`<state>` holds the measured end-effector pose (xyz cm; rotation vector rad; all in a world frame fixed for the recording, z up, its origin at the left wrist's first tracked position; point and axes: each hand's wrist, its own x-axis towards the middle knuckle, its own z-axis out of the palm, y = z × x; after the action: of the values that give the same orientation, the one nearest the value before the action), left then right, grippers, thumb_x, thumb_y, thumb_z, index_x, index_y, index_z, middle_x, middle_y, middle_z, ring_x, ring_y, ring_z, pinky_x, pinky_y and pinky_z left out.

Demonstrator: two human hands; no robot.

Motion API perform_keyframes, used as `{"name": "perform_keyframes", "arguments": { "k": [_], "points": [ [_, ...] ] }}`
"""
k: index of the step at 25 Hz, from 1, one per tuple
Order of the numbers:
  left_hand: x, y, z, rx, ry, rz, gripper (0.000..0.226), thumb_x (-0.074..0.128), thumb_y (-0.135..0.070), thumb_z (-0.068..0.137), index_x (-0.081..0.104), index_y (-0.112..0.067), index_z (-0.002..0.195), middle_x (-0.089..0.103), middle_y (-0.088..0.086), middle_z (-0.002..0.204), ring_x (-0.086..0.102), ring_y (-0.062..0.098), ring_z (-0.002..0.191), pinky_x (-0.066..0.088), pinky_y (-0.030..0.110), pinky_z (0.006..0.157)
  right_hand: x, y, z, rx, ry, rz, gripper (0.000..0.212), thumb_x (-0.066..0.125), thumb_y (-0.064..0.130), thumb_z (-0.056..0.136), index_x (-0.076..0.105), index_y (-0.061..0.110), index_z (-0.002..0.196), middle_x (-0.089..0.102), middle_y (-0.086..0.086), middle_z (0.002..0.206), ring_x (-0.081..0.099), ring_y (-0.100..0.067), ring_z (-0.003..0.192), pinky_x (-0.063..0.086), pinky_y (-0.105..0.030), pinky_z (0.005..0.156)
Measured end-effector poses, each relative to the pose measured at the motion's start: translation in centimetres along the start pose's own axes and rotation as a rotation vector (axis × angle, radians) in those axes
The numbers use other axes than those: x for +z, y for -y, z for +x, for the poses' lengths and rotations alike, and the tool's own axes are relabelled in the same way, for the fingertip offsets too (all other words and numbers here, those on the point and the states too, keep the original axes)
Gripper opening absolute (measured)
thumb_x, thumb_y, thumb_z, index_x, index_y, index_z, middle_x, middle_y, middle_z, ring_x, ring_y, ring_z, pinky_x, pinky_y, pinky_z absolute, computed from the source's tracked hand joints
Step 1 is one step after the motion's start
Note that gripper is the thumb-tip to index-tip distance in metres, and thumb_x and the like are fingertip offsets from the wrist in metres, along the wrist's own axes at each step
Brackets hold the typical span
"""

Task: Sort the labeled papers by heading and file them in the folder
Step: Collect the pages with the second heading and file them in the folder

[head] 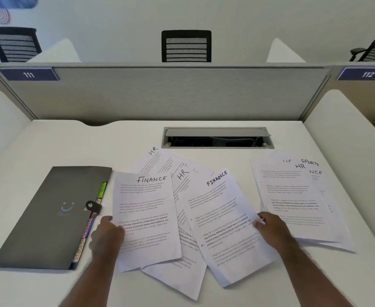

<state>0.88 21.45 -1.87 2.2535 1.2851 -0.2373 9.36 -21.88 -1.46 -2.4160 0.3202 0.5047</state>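
A dark grey folder (pixel 47 216) lies closed at the left of the desk, with coloured tabbed dividers showing along its right edge. My left hand (pixel 106 234) grips the left edge of a sheet headed FINANCE (pixel 144 216). My right hand (pixel 270 227) holds the right edge of a second sheet headed FINANCE (pixel 224 224). Between and behind them lie fanned sheets headed HR (pixel 182 173). At the right sits a loose pile of papers (pixel 297 196) with HR, SPORTS and a partly covered heading showing on top.
A recessed cable tray (pixel 217 138) with its lid raised sits at the back middle of the white desk (pixel 49 147). A grey partition (pixel 160 94) closes the far side, with white side panels left and right. Chairs stand beyond it.
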Motion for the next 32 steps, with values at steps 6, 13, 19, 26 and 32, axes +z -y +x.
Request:
{"name": "perform_keyframes", "arguments": {
  "k": [6, 13, 19, 26, 32],
  "points": [
    [-1.1, -0.5, 0.8, 0.182, 0.045, -0.332, 0.024, 0.053, -0.017, 0.099, 0.063, -0.003, 0.116, 0.068, 0.016, 0.111, 0.064, 0.035, 0.1, 0.052, 0.044, 0.086, -2.4, 0.4, -0.1, -0.033, 0.032, 0.465, 0.011, 0.064, 0.015, 0.09, 0.069, 0.018, 0.099, 0.072, 0.003, 0.1, 0.067, -0.016, 0.091, 0.054, -0.034, 0.084],
    [-0.9, -2.7, -1.1, 0.223, 0.302, -0.675, 0.02, 0.06, -0.019, 0.098, 0.068, -0.009, 0.114, 0.076, 0.011, 0.106, 0.073, 0.031, 0.092, 0.058, 0.052, 0.088, 0.3, 4.4, -1.7, -0.046, 0.059, 0.841, 0.016, 0.065, 0.011, 0.089, 0.069, 0.011, 0.105, 0.077, -0.002, 0.097, 0.073, -0.021, 0.088, 0.058, -0.029, 0.073],
    [1.2, -5.6, -6.0, 0.249, 0.621, -0.906, 0.029, 0.067, -0.022, 0.093, 0.069, -0.007, 0.118, 0.076, 0.013, 0.111, 0.073, 0.033, 0.1, 0.061, 0.043, 0.08, 3.7, 6.1, -2.6, -0.107, -0.045, 0.694, 0.011, 0.072, 0.02, 0.085, 0.069, 0.019, 0.095, 0.075, 0.002, 0.094, 0.072, -0.02, 0.087, 0.059, -0.037, 0.079],
    [3.0, -7.1, -7.3, 0.161, 0.72, -1.004, 0.031, 0.057, -0.028, 0.097, 0.068, -0.01, 0.119, 0.075, 0.013, 0.113, 0.07, 0.036, 0.108, 0.057, 0.046, 0.085, 2.9, 5.9, -3.2, -0.168, 0.082, 0.686, 0.034, 0.069, 0.013, 0.086, 0.058, 0.027, 0.115, 0.07, 0.014, 0.106, 0.069, -0.006, 0.095, 0.057, -0.026, 0.084],
    [3.9, -7.8, -7.4, 0.199, 0.806, -1.011, 0.034, 0.062, -0.008, 0.093, 0.062, -0.012, 0.126, 0.072, 0.012, 0.122, 0.071, 0.03, 0.108, 0.058, 0.044, 0.089, 2.5, 5.8, -3.6, -0.175, 0.114, 0.655, 0.043, 0.073, 0.013, 0.083, 0.055, 0.026, 0.119, 0.068, 0.011, 0.107, 0.067, -0.004, 0.092, 0.055, -0.013, 0.067]
  ]
}}
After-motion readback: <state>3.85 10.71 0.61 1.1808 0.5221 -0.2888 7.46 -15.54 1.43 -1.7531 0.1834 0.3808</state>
